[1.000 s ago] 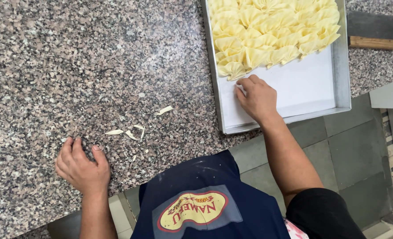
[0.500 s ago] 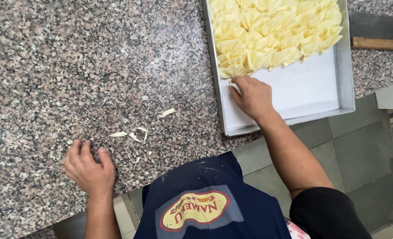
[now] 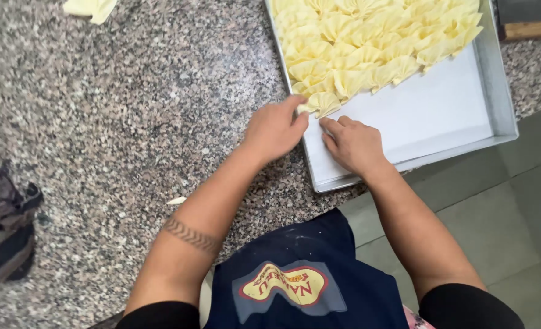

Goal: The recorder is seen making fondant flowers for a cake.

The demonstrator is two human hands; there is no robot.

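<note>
Nearest the viewer, a dark blue apron (image 3: 307, 274) with a yellow and red badge covers the person's front, at the edge of a speckled granite worktop (image 3: 118, 122). The left forearm, ringed by a tattooed band, crosses the worktop toward a shallow metal tray (image 3: 499, 91) lined with white paper. The left hand (image 3: 274, 129) rests at the tray's near left rim, fingers loosely curled and partly open, fingertips touching the lowest folded pastry piece (image 3: 322, 102); whether it pinches that piece cannot be told. The right hand (image 3: 352, 143) lies flat on the white paper just beside the left hand, fingers extended and together, holding nothing, its fingertips just short of the same piece. That piece sits at the near left end of the rows of pale yellow, fan-folded pastry pieces (image 3: 374, 42) filling the far half of the tray. The near right part of the paper is bare. A dark crumpled cloth (image 3: 5, 225) lies at the worktop's left edge, well apart from the hands. Farther off, a pale dough scrap (image 3: 90, 7) lies at the top left, and a wooden-handled tool (image 3: 529, 27) lies beyond the tray's right corner.
</note>
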